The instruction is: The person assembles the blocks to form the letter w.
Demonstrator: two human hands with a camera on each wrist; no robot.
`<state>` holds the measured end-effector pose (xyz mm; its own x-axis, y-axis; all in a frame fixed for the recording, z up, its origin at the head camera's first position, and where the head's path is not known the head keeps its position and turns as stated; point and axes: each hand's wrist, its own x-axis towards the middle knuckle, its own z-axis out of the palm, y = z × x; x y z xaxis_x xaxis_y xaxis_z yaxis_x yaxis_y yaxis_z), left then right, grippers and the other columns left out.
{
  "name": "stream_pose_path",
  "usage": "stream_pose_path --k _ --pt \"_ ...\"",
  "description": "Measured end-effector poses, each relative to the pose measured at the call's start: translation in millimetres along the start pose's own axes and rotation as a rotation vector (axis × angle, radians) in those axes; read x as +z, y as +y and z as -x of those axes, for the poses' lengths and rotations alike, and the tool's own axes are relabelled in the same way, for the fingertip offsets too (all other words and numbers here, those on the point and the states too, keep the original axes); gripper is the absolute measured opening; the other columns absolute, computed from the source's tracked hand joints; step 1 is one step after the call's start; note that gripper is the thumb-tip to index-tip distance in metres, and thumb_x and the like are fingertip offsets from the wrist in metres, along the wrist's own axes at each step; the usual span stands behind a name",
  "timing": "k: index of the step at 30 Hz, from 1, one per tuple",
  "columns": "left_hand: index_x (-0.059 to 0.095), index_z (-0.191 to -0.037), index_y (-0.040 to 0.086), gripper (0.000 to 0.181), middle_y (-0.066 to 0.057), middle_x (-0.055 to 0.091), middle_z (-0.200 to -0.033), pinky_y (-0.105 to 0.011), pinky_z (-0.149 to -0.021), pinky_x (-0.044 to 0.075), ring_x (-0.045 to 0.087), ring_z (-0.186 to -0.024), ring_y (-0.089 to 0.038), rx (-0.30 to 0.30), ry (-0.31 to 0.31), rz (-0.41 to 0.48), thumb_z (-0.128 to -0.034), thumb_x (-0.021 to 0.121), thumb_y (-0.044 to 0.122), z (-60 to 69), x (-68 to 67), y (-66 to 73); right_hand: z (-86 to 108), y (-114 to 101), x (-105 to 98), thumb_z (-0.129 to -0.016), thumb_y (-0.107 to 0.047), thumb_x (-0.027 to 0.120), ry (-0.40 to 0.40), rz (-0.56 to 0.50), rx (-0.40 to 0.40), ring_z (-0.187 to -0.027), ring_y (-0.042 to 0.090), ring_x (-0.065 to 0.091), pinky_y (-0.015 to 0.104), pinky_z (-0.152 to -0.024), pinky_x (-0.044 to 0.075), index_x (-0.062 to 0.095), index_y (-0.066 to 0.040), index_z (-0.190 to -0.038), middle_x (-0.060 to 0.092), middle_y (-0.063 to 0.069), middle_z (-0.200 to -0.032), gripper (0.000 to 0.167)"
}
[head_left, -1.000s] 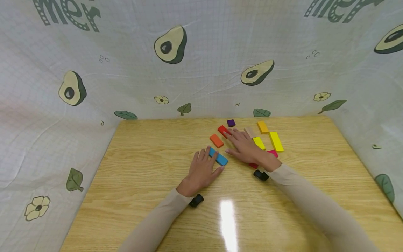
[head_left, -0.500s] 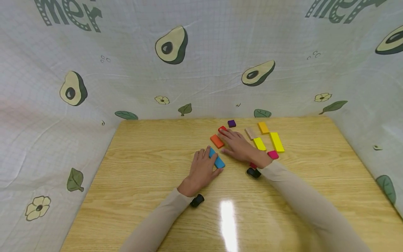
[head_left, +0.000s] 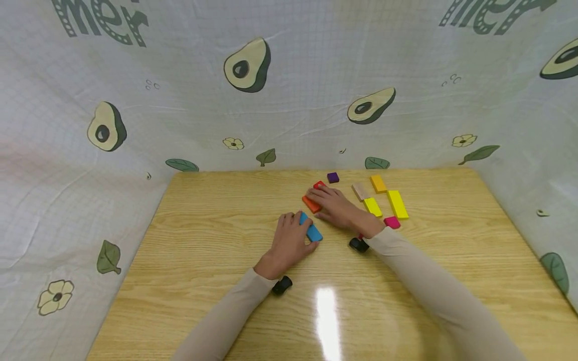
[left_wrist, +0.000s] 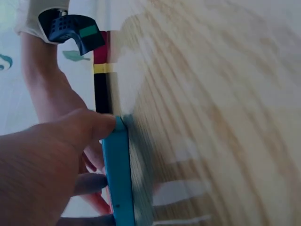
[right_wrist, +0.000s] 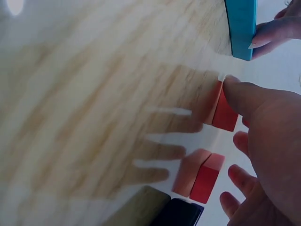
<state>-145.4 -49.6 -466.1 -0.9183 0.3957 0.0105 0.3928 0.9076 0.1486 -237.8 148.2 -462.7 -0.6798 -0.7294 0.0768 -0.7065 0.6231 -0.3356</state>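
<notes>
Left hand (head_left: 289,241) pinches the blue block (head_left: 314,233); right hand (head_left: 337,209) covers the farther orange block (head_left: 310,204) (hold unclear); arranging, I judge; next needs steadiness.

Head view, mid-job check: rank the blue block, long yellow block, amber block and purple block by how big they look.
1. Blue block and long yellow block: too close to rank; the left hand covers part of the blue.
2. Amber block
3. Purple block
</notes>
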Motion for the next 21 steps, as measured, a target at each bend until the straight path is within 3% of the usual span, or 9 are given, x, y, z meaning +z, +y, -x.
stream_pose_path --k 6,10,15,21 --pt "0.068 -0.139 0.019 0.057 -0.013 0.055 -0.153 -0.053 -0.121 0.032 0.049 -0.136 -0.036 0.003 -0.018 0.044 -0.0958 0.074 0.055 1.6 -2.5 -8.3 -2.6 0 3 -0.105 -0.02 0.069 -0.011 0.037 0.003 -0.156 0.044 0.029 0.066 -0.122 0.027 0.047 -0.001 -0.159 0.043 0.019 -0.165 0.061" --pt "0.07 -0.137 0.018 0.056 -0.014 0.056 -0.151 -0.055 -0.119 0.032 0.048 -0.135 -0.036 0.007 0.025 0.072 -0.0939 0.077 0.053 6.0 -7.3 -19.3 -3.7 0 2 -0.105 -0.021 0.069 -0.011 0.034 0.017 -0.156 0.043 0.03 0.066 -0.122 0.027 0.049 -0.002 -0.158 0.044 0.017 -0.165 0.06" --pt "0.071 -0.135 0.016 0.055 -0.015 0.057 -0.15 -0.057 -0.118 0.032 0.048 -0.134 -0.037 -0.008 0.086 0.101 -0.0925 0.08 0.049 14.5 -13.9 -42.4 -4.7 2 2 -0.105 -0.022 0.069 -0.018 0.031 0.023 -0.157 0.042 0.03 0.066 -0.122 0.028 0.049 -0.002 -0.158 0.045 0.017 -0.164 0.06" --pt "0.071 -0.135 0.013 0.054 -0.018 0.055 -0.152 -0.06 -0.119 0.027 0.046 -0.136 -0.041 -0.056 0.099 0.144 -0.0919 0.082 0.045 28.4 -21.3 -78.0 -5.7 3 2 -0.105 -0.021 0.069 -0.015 0.019 0.008 -0.156 0.043 0.03 0.066 -0.122 0.027 0.049 -0.001 -0.158 0.044 0.018 -0.164 0.06"
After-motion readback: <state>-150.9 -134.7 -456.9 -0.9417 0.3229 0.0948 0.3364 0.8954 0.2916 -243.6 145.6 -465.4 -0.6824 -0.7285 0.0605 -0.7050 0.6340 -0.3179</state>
